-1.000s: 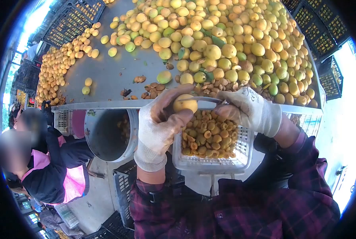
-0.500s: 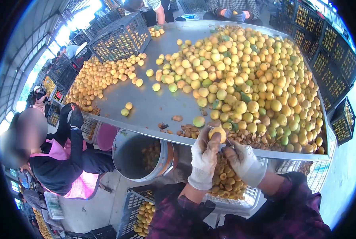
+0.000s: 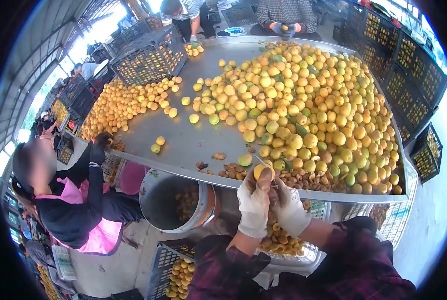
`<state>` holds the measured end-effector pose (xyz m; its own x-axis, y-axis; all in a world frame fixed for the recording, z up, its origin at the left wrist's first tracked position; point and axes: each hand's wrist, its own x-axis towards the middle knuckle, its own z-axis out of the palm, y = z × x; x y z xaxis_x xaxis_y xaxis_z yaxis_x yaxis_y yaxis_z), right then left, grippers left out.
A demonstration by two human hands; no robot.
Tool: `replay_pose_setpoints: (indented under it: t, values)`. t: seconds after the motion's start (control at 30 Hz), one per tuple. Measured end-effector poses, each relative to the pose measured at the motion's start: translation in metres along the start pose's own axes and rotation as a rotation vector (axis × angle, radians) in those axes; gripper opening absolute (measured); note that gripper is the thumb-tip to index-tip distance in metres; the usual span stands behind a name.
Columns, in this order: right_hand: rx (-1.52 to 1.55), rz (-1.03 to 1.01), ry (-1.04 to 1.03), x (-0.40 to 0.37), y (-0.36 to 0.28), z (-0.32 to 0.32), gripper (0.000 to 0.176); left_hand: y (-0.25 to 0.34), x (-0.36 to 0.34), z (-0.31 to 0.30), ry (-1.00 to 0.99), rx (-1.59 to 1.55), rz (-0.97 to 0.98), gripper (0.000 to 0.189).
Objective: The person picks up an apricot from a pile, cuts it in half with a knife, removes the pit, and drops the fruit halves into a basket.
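My left hand [image 3: 254,202], in a white glove with dark, stained fingertips, holds a yellow-orange fruit [image 3: 263,170] at the near edge of the metal table [image 3: 183,142]. My right hand [image 3: 290,206], gloved likewise, is closed right beside it, its fingers against the left ones. A thin blade-like tool [image 3: 260,160] shows at the fruit and seems to come from the right hand; its handle is hidden. Beyond my hands lies a large heap of yellow and green fruit [image 3: 308,110]. Pits or scraps [image 3: 303,179] lie along the near edge. Below my hands a crate holds opened fruit [image 3: 281,240].
A grey bucket [image 3: 171,200] stands below the table's edge, beside a pink tub [image 3: 132,177]. At the left sits a co-worker [image 3: 78,200] in a pink apron. A black crate [image 3: 148,57] stands on the table. Stacked crates [image 3: 403,70] are at the right. Another co-worker [image 3: 286,17] is across the table.
My right hand has moved left, against my left hand, and the blade now shows above the fruit. My left hand has dropped slightly. The view has tilted up a little.
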<state>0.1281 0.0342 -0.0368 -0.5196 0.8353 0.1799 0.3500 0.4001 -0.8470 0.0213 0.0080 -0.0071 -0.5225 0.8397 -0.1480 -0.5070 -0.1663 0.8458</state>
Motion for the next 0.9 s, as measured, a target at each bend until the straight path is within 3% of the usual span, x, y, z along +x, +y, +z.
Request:
replay_pose_setpoints:
  t: [0.1, 0.27, 0.37, 0.47, 0.5, 0.57, 0.7, 0.73, 0.77, 0.83, 0.9]
  values:
    - [0.06, -0.082, -0.014, 0.007, 0.034, 0.016, 0.046, -0.004, 0.003, 0.004, 0.087, 0.049, -0.044, 0.043]
    - [0.088, -0.086, -0.072, 0.008, 0.027, 0.008, 0.046, 0.009, 0.003, 0.002, 0.024, 0.094, -0.039, 0.029]
    - [-0.066, -0.165, 0.071, 0.001, 0.017, 0.016, 0.044, 0.007, 0.004, 0.0, 0.102, 0.104, -0.099, 0.027]
    - [0.538, 0.108, -0.213, 0.015, -0.002, 0.003, 0.033, 0.006, 0.007, -0.003, 0.075, 0.091, -0.047, 0.026]
    - [0.539, 0.116, -0.213, 0.018, -0.007, -0.001, 0.033, 0.006, 0.006, -0.006, 0.042, 0.092, 0.002, 0.026]
    - [0.942, 0.349, -0.292, 0.015, -0.01, -0.003, 0.036, -0.008, 0.014, -0.017, 0.02, 0.085, 0.03, 0.028]
    - [0.805, 0.399, -0.471, 0.019, -0.016, -0.028, 0.037, 0.002, 0.01, -0.026, -0.174, 0.19, 0.159, 0.039]
    - [0.683, 0.346, -0.39, 0.017, -0.019, -0.028, 0.036, 0.007, 0.013, -0.027, -0.086, 0.081, 0.034, 0.042]
    - [0.689, 0.346, -0.397, 0.019, -0.011, -0.03, 0.036, 0.014, 0.016, -0.026, -0.078, 0.086, 0.035, 0.042]
    - [0.21, 0.166, -0.434, 0.025, 0.001, -0.044, 0.035, 0.029, 0.018, -0.022, 0.067, 0.003, 0.109, 0.039]
    - [0.376, 0.434, -0.442, 0.036, -0.016, -0.074, 0.037, 0.033, 0.015, -0.019, 0.112, -0.038, 0.101, 0.037]
